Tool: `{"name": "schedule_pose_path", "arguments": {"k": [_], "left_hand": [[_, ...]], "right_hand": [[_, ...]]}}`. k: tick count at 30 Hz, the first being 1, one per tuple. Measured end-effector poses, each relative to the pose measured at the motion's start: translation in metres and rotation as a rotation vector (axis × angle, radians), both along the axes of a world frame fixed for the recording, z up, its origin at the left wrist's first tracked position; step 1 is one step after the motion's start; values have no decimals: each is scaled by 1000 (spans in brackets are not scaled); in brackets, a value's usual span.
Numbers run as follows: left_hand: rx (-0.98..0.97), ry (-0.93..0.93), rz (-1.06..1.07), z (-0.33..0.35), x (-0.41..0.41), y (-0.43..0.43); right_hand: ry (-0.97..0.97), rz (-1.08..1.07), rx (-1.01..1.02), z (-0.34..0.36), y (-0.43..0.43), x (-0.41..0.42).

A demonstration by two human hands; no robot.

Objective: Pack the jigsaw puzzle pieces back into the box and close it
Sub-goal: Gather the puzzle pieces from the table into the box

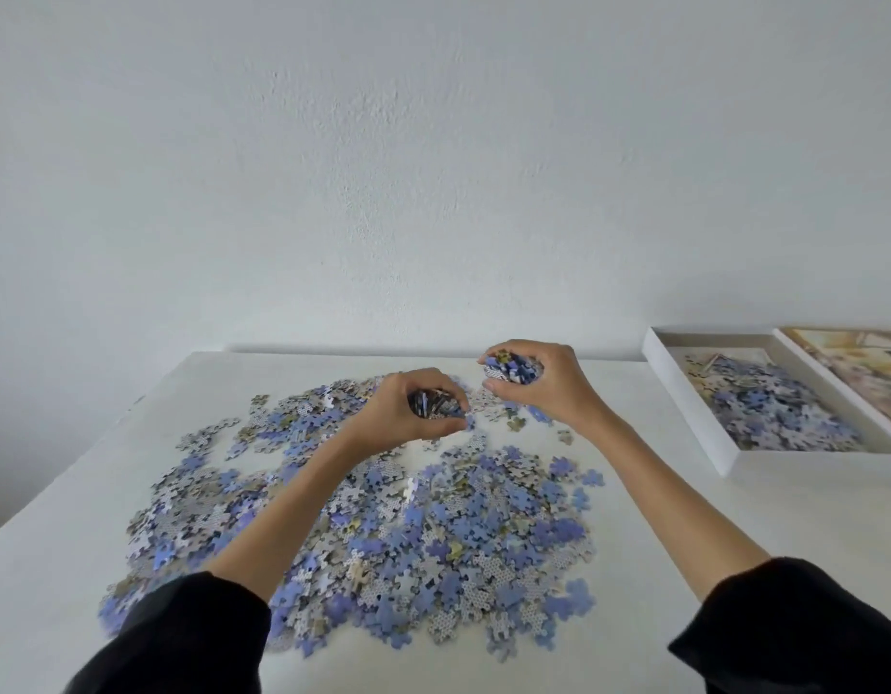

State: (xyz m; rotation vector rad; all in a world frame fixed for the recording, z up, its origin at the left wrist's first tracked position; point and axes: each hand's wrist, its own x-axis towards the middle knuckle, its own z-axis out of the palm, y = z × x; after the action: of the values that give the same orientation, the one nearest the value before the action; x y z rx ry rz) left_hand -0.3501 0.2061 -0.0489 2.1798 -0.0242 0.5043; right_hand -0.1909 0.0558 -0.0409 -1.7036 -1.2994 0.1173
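A wide scatter of blue, grey and white jigsaw pieces (408,533) covers the middle of the white table (733,533). My left hand (403,410) is at the far side of the scatter, fingers curled round a handful of pieces just above the table. My right hand (538,380) is beside it, slightly higher, gripping a fuller handful of pieces (511,368). The open white box (683,393) lies at the right, with a heap of pieces inside. Its lid (854,373), printed with a picture, lies against the box's right side.
A plain white wall (433,167) stands right behind the table's far edge. The table's left edge runs diagonally down toward the lower left. Bare tabletop shows between the scatter and the box.
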Motion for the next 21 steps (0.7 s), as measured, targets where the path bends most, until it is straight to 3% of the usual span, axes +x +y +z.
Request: {"name": "schedule_pose_path", "arguments": {"k": [9,21], "left_hand": [[-47,-28,-164,18,88,-73],[-71,8,-313,18,230,-185]], "right_hand": [[-63,-97,39,33,-75,69],[-155,-199,-72,36,-170,201]]}}
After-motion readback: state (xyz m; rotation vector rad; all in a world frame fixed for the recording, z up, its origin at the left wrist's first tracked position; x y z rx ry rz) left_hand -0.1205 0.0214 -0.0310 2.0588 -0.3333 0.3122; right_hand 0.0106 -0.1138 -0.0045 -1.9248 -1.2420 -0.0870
